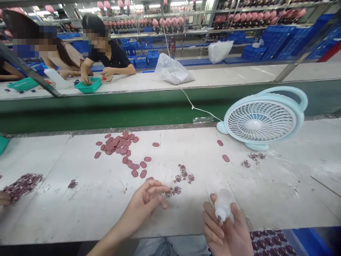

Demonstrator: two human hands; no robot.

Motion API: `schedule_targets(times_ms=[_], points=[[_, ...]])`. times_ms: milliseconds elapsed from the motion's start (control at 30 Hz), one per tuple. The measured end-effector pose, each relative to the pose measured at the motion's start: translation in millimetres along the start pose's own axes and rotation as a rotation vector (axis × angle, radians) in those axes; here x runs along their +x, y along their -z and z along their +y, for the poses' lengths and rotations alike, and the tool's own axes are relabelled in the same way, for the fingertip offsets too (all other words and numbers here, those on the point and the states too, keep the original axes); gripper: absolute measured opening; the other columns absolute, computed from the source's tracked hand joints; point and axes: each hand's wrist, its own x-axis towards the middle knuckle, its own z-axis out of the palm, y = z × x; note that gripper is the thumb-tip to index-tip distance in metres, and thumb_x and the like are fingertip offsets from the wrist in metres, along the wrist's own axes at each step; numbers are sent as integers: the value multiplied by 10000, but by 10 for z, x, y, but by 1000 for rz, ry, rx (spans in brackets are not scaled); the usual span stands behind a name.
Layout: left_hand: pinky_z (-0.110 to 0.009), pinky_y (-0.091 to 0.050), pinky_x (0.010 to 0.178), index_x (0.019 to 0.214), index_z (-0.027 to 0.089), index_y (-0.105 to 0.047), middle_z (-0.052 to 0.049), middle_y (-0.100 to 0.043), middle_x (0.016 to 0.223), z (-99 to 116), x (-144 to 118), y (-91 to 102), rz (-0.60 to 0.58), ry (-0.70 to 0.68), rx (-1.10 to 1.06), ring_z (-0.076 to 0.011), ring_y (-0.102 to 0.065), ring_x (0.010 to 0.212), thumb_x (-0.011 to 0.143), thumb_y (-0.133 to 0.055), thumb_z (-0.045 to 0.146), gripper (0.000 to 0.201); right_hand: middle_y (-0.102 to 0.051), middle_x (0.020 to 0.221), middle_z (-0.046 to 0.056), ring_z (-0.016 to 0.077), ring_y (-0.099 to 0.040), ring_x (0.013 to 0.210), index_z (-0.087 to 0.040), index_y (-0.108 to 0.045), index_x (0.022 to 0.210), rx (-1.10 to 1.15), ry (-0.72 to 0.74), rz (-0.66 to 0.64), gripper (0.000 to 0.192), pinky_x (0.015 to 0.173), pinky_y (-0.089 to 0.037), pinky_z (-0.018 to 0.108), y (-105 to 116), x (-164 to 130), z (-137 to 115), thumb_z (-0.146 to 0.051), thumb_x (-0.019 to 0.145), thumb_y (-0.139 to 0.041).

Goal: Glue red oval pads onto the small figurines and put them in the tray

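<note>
In my right hand [226, 231] is a small translucent squeeze bottle [224, 201], its dark-tipped nozzle tilted down toward me. My left hand [149, 197] hovers over the white tabletop, fingers loosely bent and apart, with nothing visible in them. Right by its fingertips lie small dark-red, crab-shaped pieces [177, 190], and several more lie just beyond. A heap of dark-red oval discs [117, 144] spreads behind my left hand. One disc [149, 179] is partly hidden by that hand.
A light-blue fan [254, 124] stands at the back right, its cord running up behind. Near it lie two discs and more crab-shaped pieces [254, 156]. At far left, another person's hand [4, 199] touches a dark-red pile [23, 185]. Co-workers sit across the green-sided bench [160, 110].
</note>
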Motion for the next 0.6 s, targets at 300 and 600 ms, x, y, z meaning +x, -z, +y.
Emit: schedule_targets(times_ms=[300, 600], points=[[-167, -426, 436, 830, 163, -626, -54, -759, 819, -588, -447, -461, 222, 182, -493, -75, -584, 471, 743, -876, 370, 336, -430, 669, -63, 47, -228, 465, -229, -711, 1117, -203, -167, -4, 393, 416, -299, 164, -12, -129, 318, -548, 889, -711], [-217, -555, 632, 1003, 252, -805, -98, -695, 1258, -580, -500, -428, 146, -66, -410, -178, -688, 909, 924, -690, 331, 160, -510, 738, -28, 62, -354, 508, -252, -717, 1093, -370, -239, 5, 434, 469, -363, 191, -39, -179, 528, -618, 862, -703]])
